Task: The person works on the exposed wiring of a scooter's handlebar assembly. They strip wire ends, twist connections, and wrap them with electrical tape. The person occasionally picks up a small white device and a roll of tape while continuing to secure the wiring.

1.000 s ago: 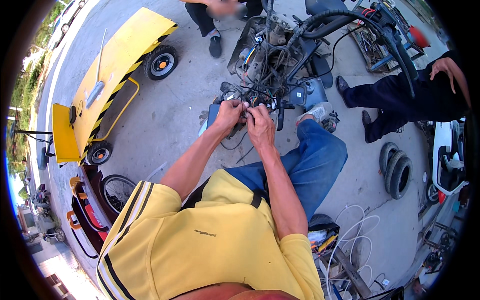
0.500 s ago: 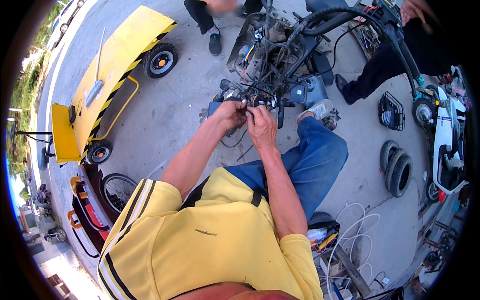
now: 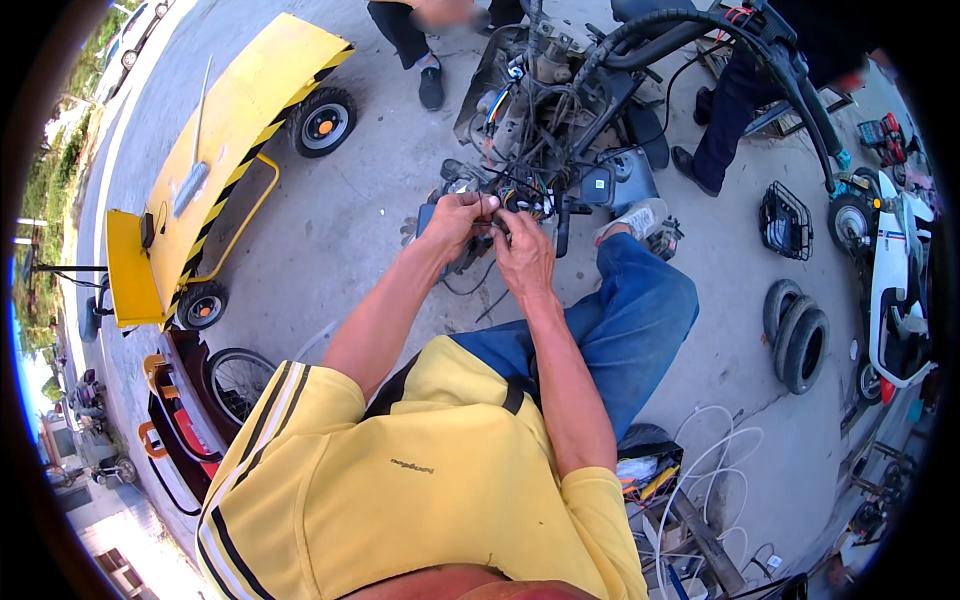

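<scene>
My left hand (image 3: 462, 222) and my right hand (image 3: 524, 252) meet in front of a partly stripped motorbike or scooter (image 3: 545, 110). Fingertips of both are pinched close together on a thin dark wire (image 3: 482, 224), whose ends I cannot make out. Just beyond my fingers lies a bundle of coloured wires (image 3: 522, 192), with connectors among it. A handlebar (image 3: 690, 28) with black cables arches over to the upper right. Part of the wiring is hidden behind my hands.
On the left stands a yellow flatbed cart (image 3: 225, 130) with a long-handled brush (image 3: 190, 185) on it. Loose tyres (image 3: 803, 345) and a black wire basket (image 3: 785, 220) lie to the right. A toolbox (image 3: 648, 468) and white tubing (image 3: 735, 432) sit lower right. Two people are nearby.
My fingertips have shifted slightly apart, and the left thumb now points more to the right. The person at upper right has stepped away, their hand gone from view.
</scene>
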